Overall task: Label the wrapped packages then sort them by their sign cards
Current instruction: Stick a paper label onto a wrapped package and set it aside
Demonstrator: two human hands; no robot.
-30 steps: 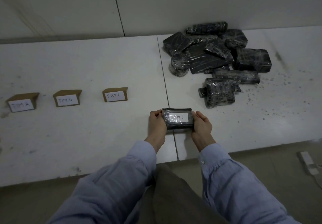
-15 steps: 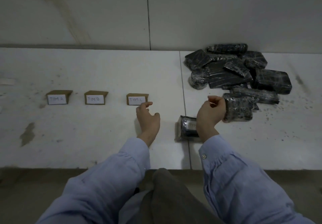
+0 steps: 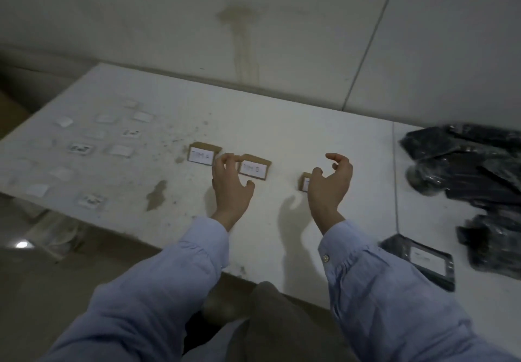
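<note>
Three brown sign cards stand in a row on the white table: TIM A, TIM B and a third card mostly hidden behind my right hand. My left hand hovers between the first two cards, fingers loosely curled, holding nothing. My right hand hangs in the air with relaxed, empty fingers. A labelled black wrapped package lies flat near the front edge at the right. The pile of black wrapped packages sits at the far right.
Several small white labels lie spread over the left end of the table; some carry writing. A dark stain marks the tabletop. The seam between two tables runs left of the packages. A wall stands behind.
The view has swung left, revealing the labels. Both hands have moved left away from the labelled package, which stays lying on the table. My right hand has opened.
</note>
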